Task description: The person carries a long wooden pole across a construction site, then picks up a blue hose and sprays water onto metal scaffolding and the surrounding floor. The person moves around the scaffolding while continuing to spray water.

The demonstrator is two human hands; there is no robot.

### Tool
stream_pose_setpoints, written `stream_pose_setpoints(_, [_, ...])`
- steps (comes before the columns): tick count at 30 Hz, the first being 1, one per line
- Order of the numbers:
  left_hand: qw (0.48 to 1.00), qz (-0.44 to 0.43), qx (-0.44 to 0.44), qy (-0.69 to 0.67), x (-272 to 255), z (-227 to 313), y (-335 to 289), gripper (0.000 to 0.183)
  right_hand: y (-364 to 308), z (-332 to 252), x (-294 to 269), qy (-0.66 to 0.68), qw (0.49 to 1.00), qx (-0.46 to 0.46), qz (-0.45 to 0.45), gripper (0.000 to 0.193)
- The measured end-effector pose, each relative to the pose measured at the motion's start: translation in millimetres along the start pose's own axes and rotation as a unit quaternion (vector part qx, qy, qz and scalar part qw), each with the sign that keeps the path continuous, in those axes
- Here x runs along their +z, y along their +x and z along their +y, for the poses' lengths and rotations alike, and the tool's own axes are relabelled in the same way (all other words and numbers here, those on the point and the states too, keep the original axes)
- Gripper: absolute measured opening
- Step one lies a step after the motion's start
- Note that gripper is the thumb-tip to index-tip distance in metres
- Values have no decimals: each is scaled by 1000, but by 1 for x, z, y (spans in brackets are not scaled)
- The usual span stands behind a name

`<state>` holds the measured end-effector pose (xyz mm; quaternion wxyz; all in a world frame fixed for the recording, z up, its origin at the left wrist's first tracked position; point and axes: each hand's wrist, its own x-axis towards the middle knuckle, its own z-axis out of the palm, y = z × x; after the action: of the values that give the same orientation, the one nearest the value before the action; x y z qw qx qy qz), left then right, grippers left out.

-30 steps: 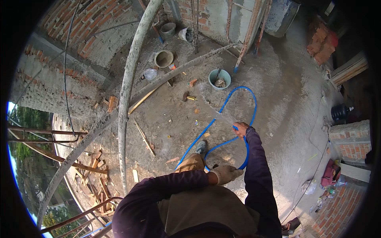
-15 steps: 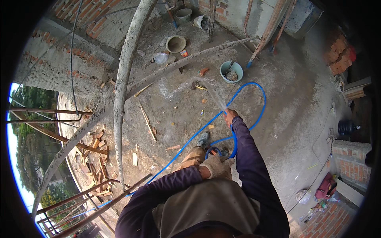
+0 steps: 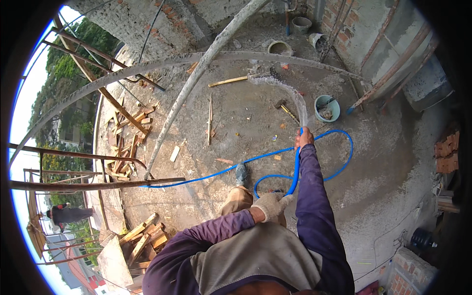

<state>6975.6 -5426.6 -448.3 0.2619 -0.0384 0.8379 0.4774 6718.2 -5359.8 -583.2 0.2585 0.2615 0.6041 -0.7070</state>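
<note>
My right hand (image 3: 305, 138), bare, is closed round the blue hose (image 3: 297, 167) close to its end, with the arm stretched forward. A stream of water (image 3: 301, 105) leaves the end, arcs forward and left, and lands on the wet concrete floor. Close to my body, my left hand (image 3: 269, 205) wears a pale knit glove. Its fingers are closed about the hose, which runs in on the right side and comes out on the left; the grip itself is partly hidden. Right of the stream stands a light-green bucket (image 3: 327, 108) with a tool inside. A hammer (image 3: 286, 111) lies beside it.
Hose loops lie ahead and to the right. Wood scraps (image 3: 125, 152) and a wood pile (image 3: 147, 241) are at the left, beside metal rails (image 3: 98, 185). A slanting pole (image 3: 191, 83) crosses the view. A wooden-handled tool (image 3: 228, 81) and a mortar-stained tub (image 3: 280, 47) lie farther off.
The view has swung left, showing more of the rails, wood pile and a distant person. The water stream now arcs farther forward and left. Both hands keep their places on the hose.
</note>
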Motion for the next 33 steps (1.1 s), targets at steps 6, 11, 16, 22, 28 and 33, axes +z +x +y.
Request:
stream_pose_setpoints(6, [996,15,-83,14,-14,16,-37,52,-33,8,67,-175,970,0,-170,37])
stream_pose_setpoints(11, [984,100,-140,-42,-19,10,-63,62,-39,12,112,-268,935,23,-232,36])
stream_pose_setpoints(16, [981,127,-126,-74,-21,-30,-92,60,-69,52,173,-394,847,13,-357,34])
stream_pose_setpoints(22, [970,225,-80,-50,-25,-80,-151,57,-133,114,250,-421,838,22,-347,34])
stream_pose_setpoints(28, [940,221,-196,-171,-57,-100,-243,62,-198,173,324,-442,787,39,-428,36])
stream_pose_setpoints(33, [914,241,-252,-207,-67,-138,-319,61,-236,223,368,-449,766,36,-459,35])
